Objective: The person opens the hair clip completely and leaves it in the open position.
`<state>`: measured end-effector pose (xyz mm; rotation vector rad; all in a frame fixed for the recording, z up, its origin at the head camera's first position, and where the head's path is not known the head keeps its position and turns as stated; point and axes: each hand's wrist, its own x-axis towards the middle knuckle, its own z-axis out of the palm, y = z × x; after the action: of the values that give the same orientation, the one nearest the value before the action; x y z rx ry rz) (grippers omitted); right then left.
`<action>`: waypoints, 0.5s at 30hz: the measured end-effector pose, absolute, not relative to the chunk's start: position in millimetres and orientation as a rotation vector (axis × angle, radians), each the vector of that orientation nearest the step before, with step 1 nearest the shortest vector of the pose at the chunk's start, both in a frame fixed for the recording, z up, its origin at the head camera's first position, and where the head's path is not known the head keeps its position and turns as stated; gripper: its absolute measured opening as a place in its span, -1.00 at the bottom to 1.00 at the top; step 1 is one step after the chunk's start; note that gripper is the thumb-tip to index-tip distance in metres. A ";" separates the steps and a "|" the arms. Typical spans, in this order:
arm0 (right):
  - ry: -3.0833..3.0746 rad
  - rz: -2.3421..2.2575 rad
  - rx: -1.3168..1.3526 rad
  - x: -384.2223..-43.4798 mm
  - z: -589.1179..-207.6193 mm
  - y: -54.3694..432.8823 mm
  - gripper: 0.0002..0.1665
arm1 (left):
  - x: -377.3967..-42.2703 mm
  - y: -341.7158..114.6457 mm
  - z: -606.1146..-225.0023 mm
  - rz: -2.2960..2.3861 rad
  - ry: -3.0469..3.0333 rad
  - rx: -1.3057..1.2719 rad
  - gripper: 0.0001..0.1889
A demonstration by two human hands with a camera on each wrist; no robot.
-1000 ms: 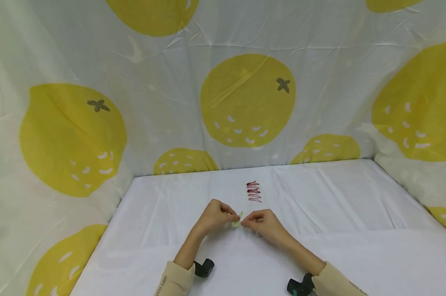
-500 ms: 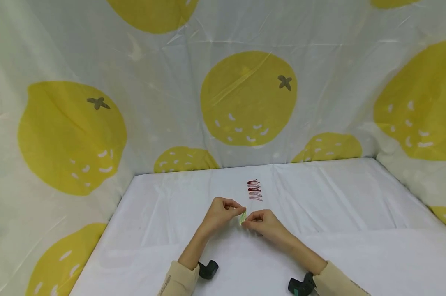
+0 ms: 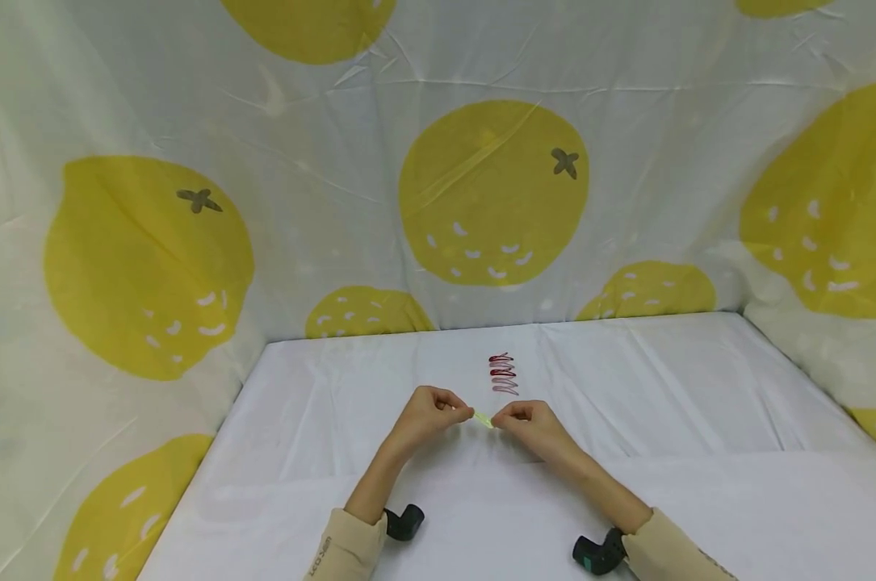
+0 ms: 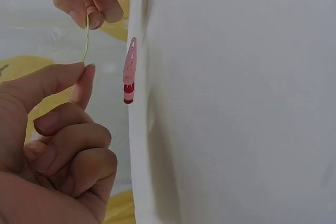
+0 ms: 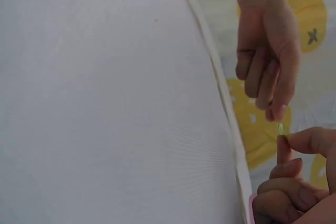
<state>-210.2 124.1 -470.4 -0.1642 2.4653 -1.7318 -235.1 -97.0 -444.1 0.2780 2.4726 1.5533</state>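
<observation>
A small yellow-green snap hair clip [image 3: 484, 420] is stretched between both hands above the white table. My left hand [image 3: 426, 413] pinches one end between thumb and forefinger, its other fingers curled in. At the opposite end, my right hand [image 3: 538, 429] pinches it the same way. Seen from the left wrist, the clip [image 4: 86, 43] appears thin and edge-on. Beyond the hands lies a row of several red and pink snap hair clips [image 3: 504, 374] on the cloth. The pink clip [image 4: 129, 66] is nearest in that row; one hand partly hides the row in the right wrist view.
White cloth covers the table [image 3: 663, 387]. A curtain [image 3: 321, 177] printed with yellow lemons hangs behind it and at both sides. Black wrist-camera mounts [image 3: 404, 523] stick out beside the beige sleeves [image 3: 346, 547].
A second ago the left hand held the green clip with the right hand close by. The right fingers then met its lower end. Now the clip lies more crosswise, and the right hand has shifted right.
</observation>
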 end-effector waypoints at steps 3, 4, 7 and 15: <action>2.507 -1.719 -0.189 -209.8 -469.9 125.8 -0.82 | -234.3 -95.9 -445.9 1.499 2.494 0.309 -0.81; 2.519 -1.704 -0.207 -209.7 -469.6 126.3 -0.82 | -234.2 -95.4 -446.4 1.492 2.496 0.318 -0.81; 2.511 -1.653 -0.278 -208.4 -468.6 126.5 -0.81 | -233.5 -93.6 -446.9 1.508 2.493 0.330 -0.83; 2.391 -1.601 -0.366 -205.5 -468.0 124.6 -0.77 | -233.9 -85.4 -449.9 1.551 2.464 0.500 -0.84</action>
<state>-205.5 124.6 -468.0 -0.3659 2.3906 -1.6014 -233.9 -85.4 -449.9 0.5004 2.4642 1.5515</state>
